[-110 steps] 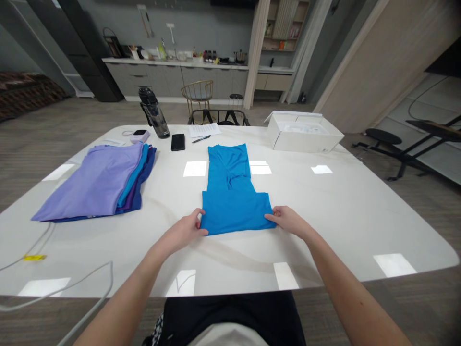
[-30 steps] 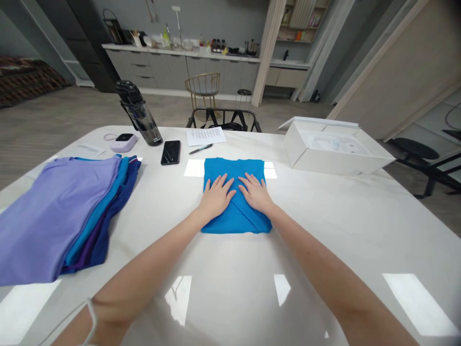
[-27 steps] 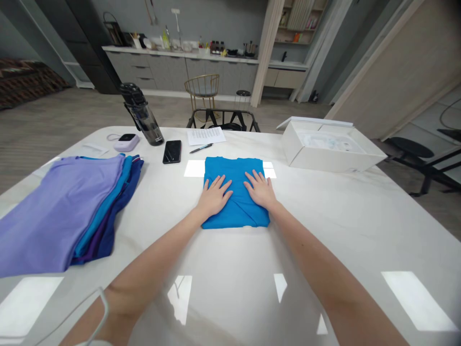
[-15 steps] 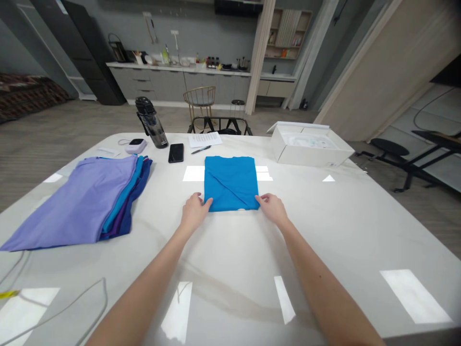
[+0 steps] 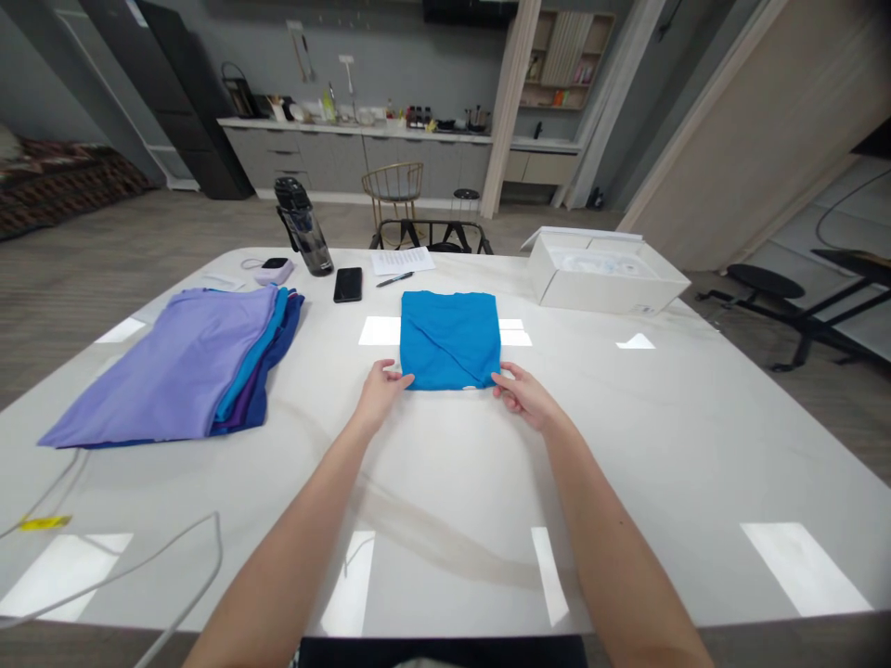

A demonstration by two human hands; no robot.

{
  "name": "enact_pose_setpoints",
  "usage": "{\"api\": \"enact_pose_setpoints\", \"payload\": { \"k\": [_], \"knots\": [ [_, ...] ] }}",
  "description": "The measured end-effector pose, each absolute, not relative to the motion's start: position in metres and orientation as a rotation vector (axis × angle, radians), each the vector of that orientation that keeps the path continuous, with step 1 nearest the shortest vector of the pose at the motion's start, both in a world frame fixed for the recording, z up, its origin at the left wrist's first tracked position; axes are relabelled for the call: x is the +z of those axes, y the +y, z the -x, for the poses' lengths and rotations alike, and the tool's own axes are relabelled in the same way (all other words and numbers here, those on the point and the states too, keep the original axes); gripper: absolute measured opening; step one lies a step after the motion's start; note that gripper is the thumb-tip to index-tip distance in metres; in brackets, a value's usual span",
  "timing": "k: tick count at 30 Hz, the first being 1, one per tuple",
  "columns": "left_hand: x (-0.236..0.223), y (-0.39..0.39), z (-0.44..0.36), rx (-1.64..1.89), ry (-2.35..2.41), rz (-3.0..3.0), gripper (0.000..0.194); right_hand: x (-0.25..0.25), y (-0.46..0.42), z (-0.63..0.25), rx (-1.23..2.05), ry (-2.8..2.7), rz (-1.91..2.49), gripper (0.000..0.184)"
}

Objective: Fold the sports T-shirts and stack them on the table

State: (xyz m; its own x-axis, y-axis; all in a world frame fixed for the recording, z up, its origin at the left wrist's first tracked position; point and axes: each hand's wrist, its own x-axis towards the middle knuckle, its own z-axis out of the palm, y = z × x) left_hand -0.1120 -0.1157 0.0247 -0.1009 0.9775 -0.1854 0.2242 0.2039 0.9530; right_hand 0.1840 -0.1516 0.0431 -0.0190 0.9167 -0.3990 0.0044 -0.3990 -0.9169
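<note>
A blue garment, perhaps a T-shirt, folded into a near-square [image 5: 449, 339], lies on the white table in front of me. A slanting crease crosses its top, and a small white patch shows at its near edge. My left hand [image 5: 381, 394] holds the near left corner, thumb on top of the cloth. At the near right corner, my right hand [image 5: 525, 394] pinches the fabric with its thumb above and fingers curled below. To the left lies a pile of clothes with a lavender garment [image 5: 174, 362] on top and blue and purple ones beneath it.
A white open box [image 5: 605, 286] stands at the back right. Along the back left are a dark water bottle [image 5: 306, 227], a phone [image 5: 348, 285], a pen [image 5: 394, 279], a printed sheet [image 5: 404, 261] and a small lavender device [image 5: 274, 271]. A white cable [image 5: 209, 547] crosses the near left.
The view has shifted slightly, and the table's near edge now shows. Both hands remain at the blue garment's near corners; the right hand's fingers are more visible, curled under.
</note>
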Motion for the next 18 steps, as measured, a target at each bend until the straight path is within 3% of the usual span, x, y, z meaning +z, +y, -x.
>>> {"api": "enact_pose_setpoints", "payload": {
  "k": [5,11,18],
  "knots": [
    [0.037,-0.12,0.108,0.831,1.397,-1.009,0.047,0.046,-0.15,-0.178,1.624,-0.927,1.601,0.026],
    [0.027,-0.121,0.106,0.872,1.501,-1.181,0.042,0.039,-0.146,-0.167,1.447,-0.844,1.746,0.023],
    [0.03,-0.121,0.13,0.862,1.624,-1.255,0.038,0.035,-0.152,-0.195,1.152,-0.919,1.836,0.031]
  ]
}}
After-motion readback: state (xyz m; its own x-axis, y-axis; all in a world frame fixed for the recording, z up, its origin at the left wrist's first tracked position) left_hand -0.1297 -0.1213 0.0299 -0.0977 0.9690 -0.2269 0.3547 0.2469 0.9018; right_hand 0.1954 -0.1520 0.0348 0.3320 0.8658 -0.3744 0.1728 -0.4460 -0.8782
